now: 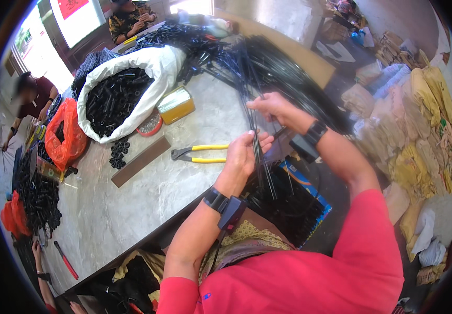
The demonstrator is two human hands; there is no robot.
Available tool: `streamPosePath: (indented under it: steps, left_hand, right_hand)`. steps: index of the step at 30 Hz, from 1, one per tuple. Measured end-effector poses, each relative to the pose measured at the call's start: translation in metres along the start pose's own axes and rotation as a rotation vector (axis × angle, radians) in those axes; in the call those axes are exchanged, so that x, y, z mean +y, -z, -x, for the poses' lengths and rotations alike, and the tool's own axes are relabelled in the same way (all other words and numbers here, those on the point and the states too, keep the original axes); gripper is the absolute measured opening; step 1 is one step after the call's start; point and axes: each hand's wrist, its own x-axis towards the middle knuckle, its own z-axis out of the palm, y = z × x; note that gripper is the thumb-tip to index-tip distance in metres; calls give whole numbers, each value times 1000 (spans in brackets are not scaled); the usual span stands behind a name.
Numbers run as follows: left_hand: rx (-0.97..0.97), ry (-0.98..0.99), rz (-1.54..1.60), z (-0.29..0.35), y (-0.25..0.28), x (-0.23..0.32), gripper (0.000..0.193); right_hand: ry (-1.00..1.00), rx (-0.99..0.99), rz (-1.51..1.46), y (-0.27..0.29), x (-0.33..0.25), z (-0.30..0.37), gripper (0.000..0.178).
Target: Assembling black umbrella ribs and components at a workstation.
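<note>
My left hand [243, 155] is closed around a loose bundle of long, thin dark rods [259, 159] at the table's near right edge. Their lower ends stick out below the palm, past the edge. A little higher up, my right hand [273, 107] pinches some of the same rods between thumb and fingers; exactly how many cannot be made out. To the left of my left hand lie end-cutting pliers [205, 154] with yellow handles. A large pile of similar rods [294, 73] covers the far right of the table.
A white sack [155, 60] of black tubular parts, an orange bag [66, 138], a yellow box [176, 107] and a brown bar [141, 161] rest on the grey table [113, 209]. Co-workers sit at the far and left sides. Sacks [393, 110] lie on the floor at right.
</note>
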Motion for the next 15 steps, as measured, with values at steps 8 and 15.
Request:
streamPosePath:
  steps: [8, 15]
  left_hand:
    - [7, -28, -57, -5, 8, 5, 19]
    - [25, -32, -52, -4, 2, 4, 16]
  right_hand:
    - [-88, -110, -158, 8, 1, 2, 27]
    - [-80, -124, -220, 4, 3, 2, 20]
